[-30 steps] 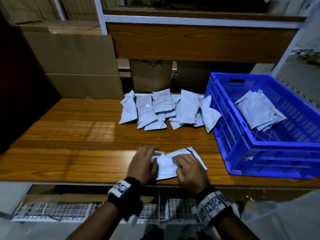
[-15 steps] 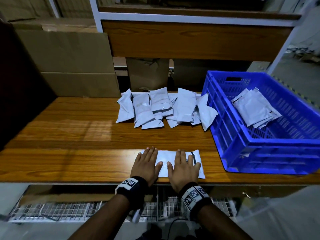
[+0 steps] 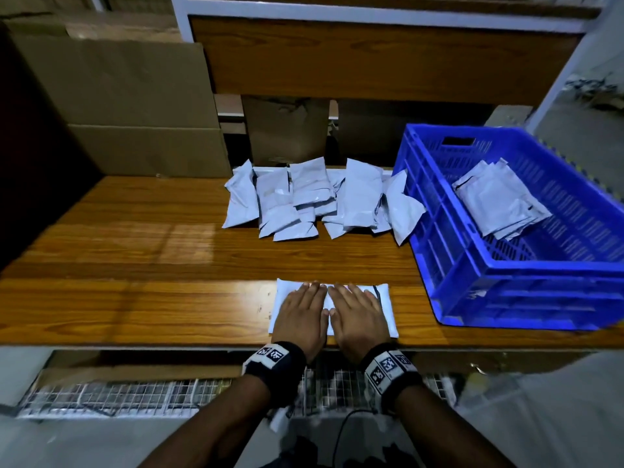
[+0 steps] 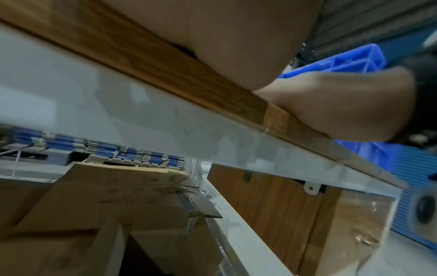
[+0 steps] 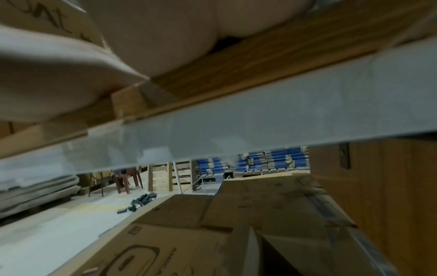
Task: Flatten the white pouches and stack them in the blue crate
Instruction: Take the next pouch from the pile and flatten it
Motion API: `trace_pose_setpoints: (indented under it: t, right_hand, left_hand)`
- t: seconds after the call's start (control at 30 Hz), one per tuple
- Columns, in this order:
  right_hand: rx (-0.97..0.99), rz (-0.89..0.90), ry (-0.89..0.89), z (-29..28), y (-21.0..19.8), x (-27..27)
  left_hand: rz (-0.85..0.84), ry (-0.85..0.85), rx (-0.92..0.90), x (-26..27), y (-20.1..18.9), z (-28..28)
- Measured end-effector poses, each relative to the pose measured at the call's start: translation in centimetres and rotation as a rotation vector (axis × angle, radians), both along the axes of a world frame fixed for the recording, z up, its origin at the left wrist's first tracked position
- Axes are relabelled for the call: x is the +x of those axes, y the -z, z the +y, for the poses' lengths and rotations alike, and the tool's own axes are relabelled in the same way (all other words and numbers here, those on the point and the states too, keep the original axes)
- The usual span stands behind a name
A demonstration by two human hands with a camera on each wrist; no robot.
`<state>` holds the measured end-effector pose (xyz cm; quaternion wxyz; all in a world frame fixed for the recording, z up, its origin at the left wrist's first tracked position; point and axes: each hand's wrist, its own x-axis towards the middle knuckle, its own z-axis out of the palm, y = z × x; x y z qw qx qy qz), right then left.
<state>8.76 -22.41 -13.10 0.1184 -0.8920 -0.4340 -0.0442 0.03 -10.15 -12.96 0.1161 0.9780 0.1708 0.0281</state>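
Observation:
A white pouch [image 3: 385,300] lies flat near the front edge of the wooden table [image 3: 135,265]. My left hand [image 3: 302,312] and right hand [image 3: 356,314] lie side by side on it, palms down, fingers straight, pressing it. A heap of several puffy white pouches [image 3: 314,201] sits at the back middle of the table. The blue crate [image 3: 506,278] stands at the right with a small stack of flat pouches [image 3: 499,201] inside. The wrist views show only the heels of my hands, the table edge [image 4: 165,119] and the space below.
Cardboard boxes [image 3: 135,106] stand behind the table at the left, and a wooden shelf panel [image 3: 371,59] hangs over the back. More cartons [image 5: 260,214] lie under the table. The table's left half [image 3: 118,238] is bare wood.
A second ago both hands were curled on a crumpled pouch. They have since spread flat on it, and the pouch now lies smoothed out under the palms, hands closer together.

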Motion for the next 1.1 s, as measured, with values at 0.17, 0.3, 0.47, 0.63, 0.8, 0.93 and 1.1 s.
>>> trace_pose_setpoints:
  t: [0.17, 0.3, 0.47, 0.63, 0.8, 0.93, 1.1]
  right_hand:
    - [-0.02, -0.044, 0.012, 0.1, -0.2, -0.3]
    - [-0.093, -0.018, 0.025, 0.2, -0.4, -0.5]
    - [-0.145, 0.103, -0.056, -0.7, -1.0, 0.6]
    - [-0.093, 0.109, -0.036, -1.4, -1.3, 1.6]
    - [-0.076, -0.012, 0.088, -1.2, -0.5, 0.2]
    - [-0.121, 0.075, 0.032, -1.8, -0.8, 0.8]
    - [-0.086, 0.143, 0.067, -4.6, -0.3, 2.0]
  left_hand:
    - [0.034, 0.001, 0.058, -0.1, -0.3, -0.2]
    - [0.067, -0.001, 0.06, 0.0, -0.4, -0.2]
    - [0.081, 0.013, -0.027, -0.4, -1.0, 0.6]
    - [0.076, -0.047, -0.022, -1.4, -0.8, 2.1]
    - [0.071, -0.053, 0.047, -1.6, 0.2, 1.9]
    - [0.093, -0.037, 0.032, -1.6, 0.3, 2.5]
    - [0.125, -0.083, 0.01, -2.5, 0.0, 3.5]
